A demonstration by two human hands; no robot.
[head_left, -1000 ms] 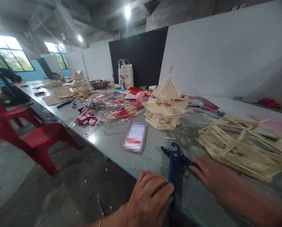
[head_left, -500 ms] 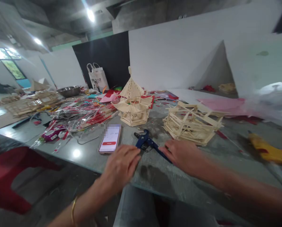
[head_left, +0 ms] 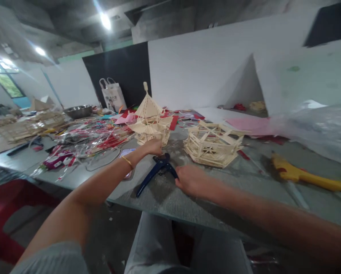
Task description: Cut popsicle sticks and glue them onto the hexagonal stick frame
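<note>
A blue-handled cutting tool point(head_left: 156, 170) lies on the grey table with its handles spread. My right hand point(head_left: 191, 180) has its fingers closed round the end of the tool's right handle. Just beyond the tool's head, my left hand point(head_left: 154, 146) reaches to the base of a pagoda-like stick model point(head_left: 149, 127); its fingers are bent together, and what they hold, if anything, is too small to make out. To the right stands a roofless stick frame point(head_left: 213, 146). My left forearm partly covers a phone point(head_left: 127, 153).
A yellow glue gun point(head_left: 294, 173) lies at the right near clear plastic point(head_left: 321, 121). Plastic-wrapped sticks and red pieces point(head_left: 102, 139) spread across the left. A metal bowl point(head_left: 78, 111) and a white bag point(head_left: 112, 95) stand behind. A red stool point(head_left: 13, 213) is at the lower left.
My left hand has moved from the tool's left handle forward to the pagoda model's base. The tool's handles are spread wider, and my right hand stays at the right one. The view has shifted right.
</note>
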